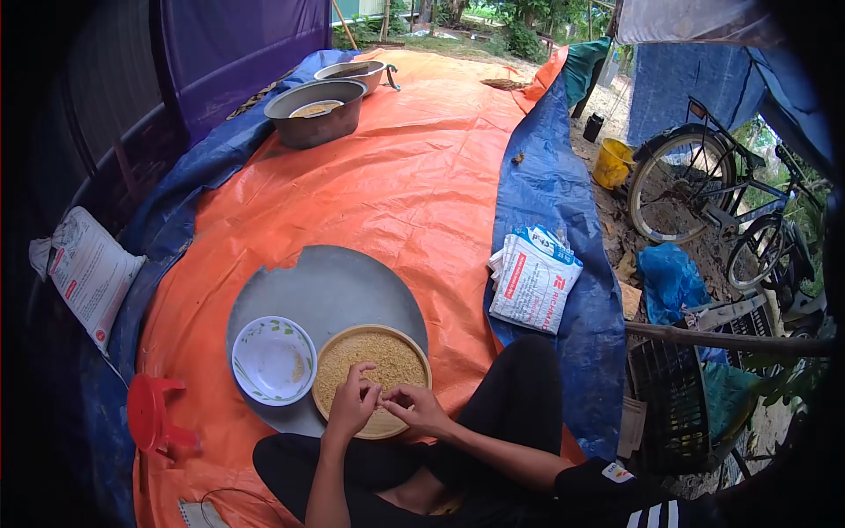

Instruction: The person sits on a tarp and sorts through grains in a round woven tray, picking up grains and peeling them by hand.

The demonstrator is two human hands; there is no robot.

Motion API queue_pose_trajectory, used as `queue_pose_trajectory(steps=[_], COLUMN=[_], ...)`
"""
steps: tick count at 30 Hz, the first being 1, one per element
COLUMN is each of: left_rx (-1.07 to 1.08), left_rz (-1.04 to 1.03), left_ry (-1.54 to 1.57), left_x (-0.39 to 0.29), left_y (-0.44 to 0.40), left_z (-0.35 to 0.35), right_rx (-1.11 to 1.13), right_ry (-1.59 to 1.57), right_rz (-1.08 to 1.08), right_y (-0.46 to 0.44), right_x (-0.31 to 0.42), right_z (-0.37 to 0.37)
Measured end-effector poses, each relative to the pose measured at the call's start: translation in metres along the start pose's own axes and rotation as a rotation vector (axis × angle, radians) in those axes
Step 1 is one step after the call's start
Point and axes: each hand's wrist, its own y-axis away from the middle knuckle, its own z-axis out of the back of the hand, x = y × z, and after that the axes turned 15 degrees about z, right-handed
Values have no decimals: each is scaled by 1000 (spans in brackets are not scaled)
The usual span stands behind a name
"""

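Observation:
A round wooden tray (426, 356) in front of my crossed legs holds a layer of small golden-brown grains (374, 348). Over its near half, my left hand (354, 403) and my right hand (419, 408) meet with fingertips pinched together. Whatever sits between the fingertips is too small to make out. My left index finger sticks out above the pinch. Left of the tray stands a white bowl (255, 356) with a green leaf pattern and a few grains inside. Both vessels rest on a grey round sheet (352, 280) with a broken far edge.
An orange tarpaulin (405, 194) covers the ground, with blue tarpaulin (554, 185) along the side. Folded white sacks (537, 282) lie to the right. A red stool (157, 414) and a filled sack (92, 273) are left. Farther off are a grey basin (317, 132) and a bicycle (704, 176).

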Motion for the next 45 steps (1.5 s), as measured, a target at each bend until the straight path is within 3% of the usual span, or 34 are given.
queue_pose_trajectory(steps=[4,7,21,37,45], left_rx=[-11,-5,-13,33,23], left_rz=[-55,-80,-138,-116,-145], left_ry=[-142,-208,-268,-164,-161], left_x=[3,1,4,2,2], left_y=[1,2,2,3,4], left_z=[1,-5,-14,-7,-6], right_rx=[-53,-6,-18,-39,39], right_ry=[-274,-309,-169,-11,-338], right_rz=[6,-43,-75,-67,-125], right_y=[-1,2,6,1,2], right_x=[-15,-25,-44,-10,-41], right_z=[-2,1,4,7,11])
